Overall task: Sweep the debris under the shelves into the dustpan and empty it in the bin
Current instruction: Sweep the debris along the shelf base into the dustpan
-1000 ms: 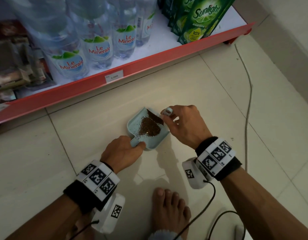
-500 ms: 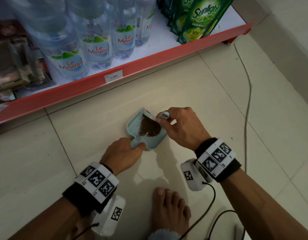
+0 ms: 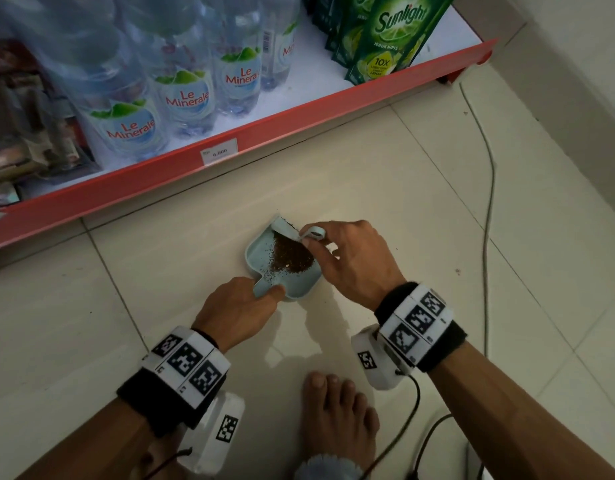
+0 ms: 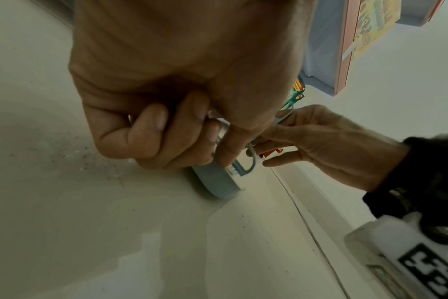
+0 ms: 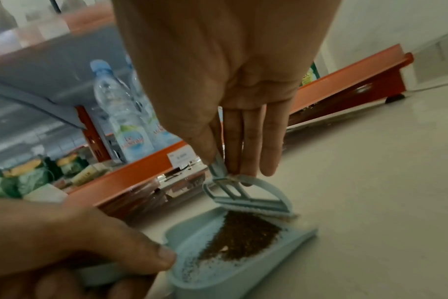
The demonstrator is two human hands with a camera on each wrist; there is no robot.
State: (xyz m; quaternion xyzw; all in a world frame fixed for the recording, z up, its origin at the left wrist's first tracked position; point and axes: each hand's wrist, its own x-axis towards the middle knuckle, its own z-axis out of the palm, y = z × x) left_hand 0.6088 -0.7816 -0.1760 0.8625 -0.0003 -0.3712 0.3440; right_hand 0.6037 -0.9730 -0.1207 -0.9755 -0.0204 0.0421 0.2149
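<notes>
A small pale-blue dustpan (image 3: 261, 252) lies on the tiled floor just in front of the red shelf. A heap of brown debris (image 3: 290, 256) fills its right half, seen up close as debris (image 5: 243, 236) in the dustpan (image 5: 197, 269). My left hand (image 3: 238, 310) grips the dustpan's short handle at the near edge; its fingers (image 4: 156, 123) curl under the handle. My right hand (image 3: 351, 261) pinches the handle of a small matching brush (image 3: 287, 228), whose head (image 5: 253, 204) stands at the dustpan's open far edge.
The red bottom shelf (image 3: 299, 123) carries water bottles (image 3: 188, 95) and green detergent pouches (image 3: 392, 32). A thin cable (image 3: 486, 188) runs along the floor at right. A bare foot (image 3: 337, 414) rests on the tiles below my hands. A wall (image 3: 576, 46) stands at right.
The brush has drawn back from the middle of the pan toward its far open edge, leaving the debris heaped inside. The left hand stays on the handle.
</notes>
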